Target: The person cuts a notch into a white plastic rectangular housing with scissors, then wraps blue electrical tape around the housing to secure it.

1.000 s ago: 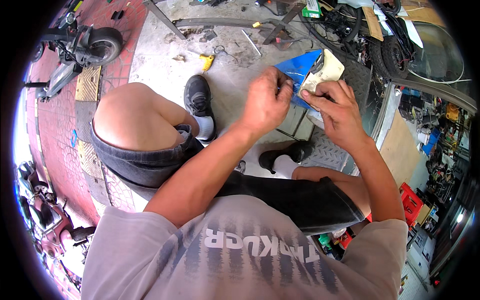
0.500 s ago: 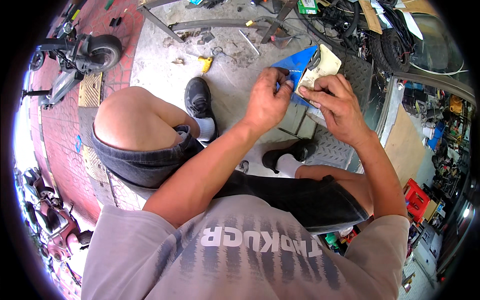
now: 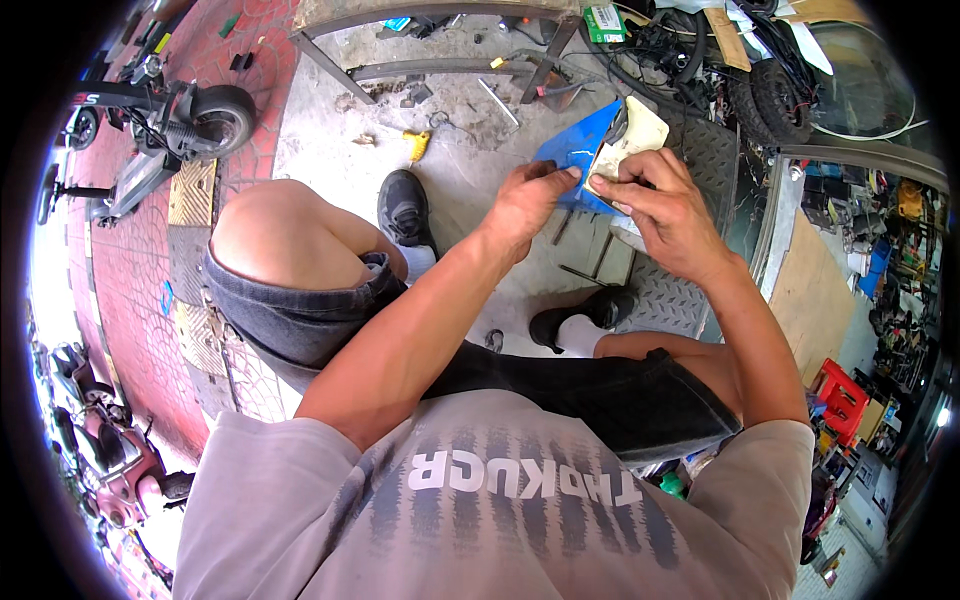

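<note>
In front of me, above the floor, I hold a blue triangular panel (image 3: 580,148) together with a cream-coloured piece (image 3: 640,128) that has a dark, curved part along its inner side. My left hand (image 3: 528,200) pinches the left edge of the blue panel, thumb on top and the other fingers mostly hidden. Closed on the lower part of the cream piece is my right hand (image 3: 668,210), its thumb and forefinger pressed close to the seam between the two. Whether the pieces are joined cannot be made out.
A yellow-handled tool (image 3: 416,146) lies on the concrete beyond my left shoe (image 3: 406,208). A metal frame (image 3: 440,68) spans the far side. Cables and tyres (image 3: 770,105) crowd the far right. A scooter (image 3: 165,125) stands on red paving at left; a red plastic stool (image 3: 840,400) is at right.
My left hand has slid slightly left and down along the blue panel, baring more of its face. The right hand keeps its pinch on the cream piece. The whole view has shifted a little.
</note>
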Demonstrator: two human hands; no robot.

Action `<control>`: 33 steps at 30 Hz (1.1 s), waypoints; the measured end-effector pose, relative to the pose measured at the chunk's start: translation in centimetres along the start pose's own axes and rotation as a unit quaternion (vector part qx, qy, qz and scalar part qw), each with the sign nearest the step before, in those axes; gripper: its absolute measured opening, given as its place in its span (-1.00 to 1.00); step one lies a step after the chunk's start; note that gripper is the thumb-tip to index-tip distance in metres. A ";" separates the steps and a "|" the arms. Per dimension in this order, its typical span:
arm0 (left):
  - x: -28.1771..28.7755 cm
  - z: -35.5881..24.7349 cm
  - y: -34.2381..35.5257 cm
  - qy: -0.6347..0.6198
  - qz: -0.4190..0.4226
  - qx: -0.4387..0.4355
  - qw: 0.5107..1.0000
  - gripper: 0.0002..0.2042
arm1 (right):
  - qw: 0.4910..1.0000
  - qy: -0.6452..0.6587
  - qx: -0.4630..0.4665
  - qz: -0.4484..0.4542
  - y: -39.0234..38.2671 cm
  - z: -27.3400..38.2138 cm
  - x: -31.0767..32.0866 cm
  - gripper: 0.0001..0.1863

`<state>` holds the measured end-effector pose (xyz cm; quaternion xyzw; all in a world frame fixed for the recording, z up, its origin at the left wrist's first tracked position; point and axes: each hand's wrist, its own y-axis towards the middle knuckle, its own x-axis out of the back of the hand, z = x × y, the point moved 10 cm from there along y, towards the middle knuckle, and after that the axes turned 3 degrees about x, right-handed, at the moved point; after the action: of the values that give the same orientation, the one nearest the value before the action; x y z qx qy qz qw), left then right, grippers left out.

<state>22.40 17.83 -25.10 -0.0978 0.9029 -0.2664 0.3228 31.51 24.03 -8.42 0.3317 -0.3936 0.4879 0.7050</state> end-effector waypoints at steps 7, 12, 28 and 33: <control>2.2 2.5 0.5 0.069 -0.075 0.055 0.993 -0.23 | 1.000 0.009 -0.004 -0.011 0.1 0.3 0.2 -0.49; 1.5 1.5 -0.1 0.090 -0.082 0.031 0.992 -0.03 | 1.000 0.011 0.000 -0.017 -0.3 0.3 0.1 -0.48; 0.9 -7.2 -3.5 0.317 -0.191 -0.277 0.887 -0.83 | 0.998 0.016 -0.023 -0.051 -1.5 -1.2 0.0 -0.59; -7.6 -10.2 -10.3 0.564 -0.082 -0.453 0.685 -0.74 | 0.994 0.010 -0.057 -0.089 -2.1 -1.9 0.7 -0.51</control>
<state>21.82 16.14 -8.85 -0.1371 0.9137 0.1451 -0.3540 34.10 25.33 -8.88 0.3200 -0.3828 0.4037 0.7669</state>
